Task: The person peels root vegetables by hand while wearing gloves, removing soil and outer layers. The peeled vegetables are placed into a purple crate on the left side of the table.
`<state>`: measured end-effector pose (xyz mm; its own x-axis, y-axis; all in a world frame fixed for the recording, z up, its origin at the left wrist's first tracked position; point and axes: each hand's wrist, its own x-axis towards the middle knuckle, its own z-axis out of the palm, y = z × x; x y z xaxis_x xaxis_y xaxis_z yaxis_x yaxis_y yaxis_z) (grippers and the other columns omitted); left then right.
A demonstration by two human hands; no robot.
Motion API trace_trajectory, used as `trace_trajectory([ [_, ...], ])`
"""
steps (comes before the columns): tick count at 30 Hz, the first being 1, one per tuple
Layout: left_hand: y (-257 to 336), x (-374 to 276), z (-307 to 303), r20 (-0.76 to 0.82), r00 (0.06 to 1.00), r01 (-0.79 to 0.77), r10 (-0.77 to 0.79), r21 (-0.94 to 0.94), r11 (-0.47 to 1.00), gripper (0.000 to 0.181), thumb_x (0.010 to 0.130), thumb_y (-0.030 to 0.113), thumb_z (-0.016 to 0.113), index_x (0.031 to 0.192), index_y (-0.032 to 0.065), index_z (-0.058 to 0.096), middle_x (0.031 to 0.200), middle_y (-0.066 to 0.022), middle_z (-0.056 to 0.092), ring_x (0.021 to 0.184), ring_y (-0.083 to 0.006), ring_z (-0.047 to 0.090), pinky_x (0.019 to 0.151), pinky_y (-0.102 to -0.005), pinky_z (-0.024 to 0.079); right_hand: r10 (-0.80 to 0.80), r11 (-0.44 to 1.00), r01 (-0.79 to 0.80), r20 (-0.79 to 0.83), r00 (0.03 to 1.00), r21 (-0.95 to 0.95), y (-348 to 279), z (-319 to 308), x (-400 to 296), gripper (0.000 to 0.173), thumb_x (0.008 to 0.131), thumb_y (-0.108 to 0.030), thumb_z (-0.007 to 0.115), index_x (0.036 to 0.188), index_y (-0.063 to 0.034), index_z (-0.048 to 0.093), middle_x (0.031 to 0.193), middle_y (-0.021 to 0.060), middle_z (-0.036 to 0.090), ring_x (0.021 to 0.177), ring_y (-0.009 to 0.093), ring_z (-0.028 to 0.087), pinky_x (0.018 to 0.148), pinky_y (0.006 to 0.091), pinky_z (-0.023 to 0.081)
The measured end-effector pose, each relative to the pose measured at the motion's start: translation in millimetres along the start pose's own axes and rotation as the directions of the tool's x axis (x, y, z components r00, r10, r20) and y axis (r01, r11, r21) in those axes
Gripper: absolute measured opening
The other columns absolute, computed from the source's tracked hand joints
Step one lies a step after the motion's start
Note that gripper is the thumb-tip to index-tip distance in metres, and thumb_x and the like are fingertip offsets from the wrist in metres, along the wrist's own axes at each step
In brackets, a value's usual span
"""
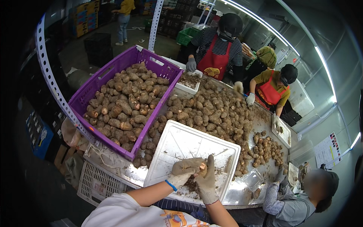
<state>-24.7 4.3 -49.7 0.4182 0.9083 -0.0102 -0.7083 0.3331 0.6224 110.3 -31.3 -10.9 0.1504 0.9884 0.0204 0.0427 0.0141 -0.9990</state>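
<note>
Both of my hands wear soiled work gloves and meet above a white foam tray (195, 139). My left hand (184, 171), with a blue band at the wrist, is closed around a small taro corm (202, 167). The fingers of my right hand (207, 180) hold the same corm from the other side, its thumb pointing up. Brown peelings and fibres (191, 185) lie in the tray under the gloves. To the upper left stands a purple plastic crate (154, 119) full of taro corms (124, 105). A large heap of taro (212, 113) spreads behind the tray.
Across the metal table (238, 193) stand co-workers in red aprons (215, 61), near shallow white trays (195, 90). Another co-worker (295, 204) sits at the right, by a clear plastic box (253, 180). A perforated metal post (54, 82) rises at the left.
</note>
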Motion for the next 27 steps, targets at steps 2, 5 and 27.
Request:
trace_trajectory([
  [2, 12, 0, 18, -0.102, 0.993, -0.048, 0.053, 0.052, 0.998, 0.014, 0.085, -0.002, 0.067, 0.098, -0.0078, 0.070, 0.109, -0.0191, 0.069, 0.086, -0.0183, 0.066, 0.078, -0.0274, 0.055, -0.034, 0.999, 0.034, -0.004, 0.999, -0.037, 1, 1, 0, 0.099, 0.076, -0.004, 0.076, 0.152, 0.0065, 0.015, 0.154, 0.0246, 0.028, 0.138, 0.030, 0.036, 0.113, 0.0342, 0.032],
  [5, 24, 1, 32, -0.256, 0.966, 0.048, 0.022, 0.262, 0.964, 0.013, 0.088, -0.003, 0.063, 0.098, -0.0068, 0.069, 0.109, -0.0185, 0.069, 0.087, -0.0191, 0.066, 0.079, -0.0276, 0.055, -0.042, 0.999, 0.042, -0.010, 0.999, -0.002, -1, 0, 1, 0.097, 0.076, -0.002, 0.073, 0.153, 0.0065, 0.015, 0.153, 0.0248, 0.028, 0.139, 0.031, 0.035, 0.114, 0.0346, 0.031],
  [27, 10, 5, 8, -0.230, 0.973, 0.072, -0.035, 0.152, 0.986, 0.019, 0.092, 0.004, 0.064, 0.108, -0.0045, 0.067, 0.103, -0.0115, 0.070, 0.094, -0.0164, 0.066, 0.087, -0.0281, 0.054, 0.011, 0.977, -0.006, -0.022, 1.000, 0.214, -6, 8, 0, 0.137, 0.054, -0.036, 0.096, 0.154, 0.0030, 0.010, 0.151, 0.0204, 0.028, 0.139, 0.031, 0.035, 0.114, 0.0387, 0.032],
])
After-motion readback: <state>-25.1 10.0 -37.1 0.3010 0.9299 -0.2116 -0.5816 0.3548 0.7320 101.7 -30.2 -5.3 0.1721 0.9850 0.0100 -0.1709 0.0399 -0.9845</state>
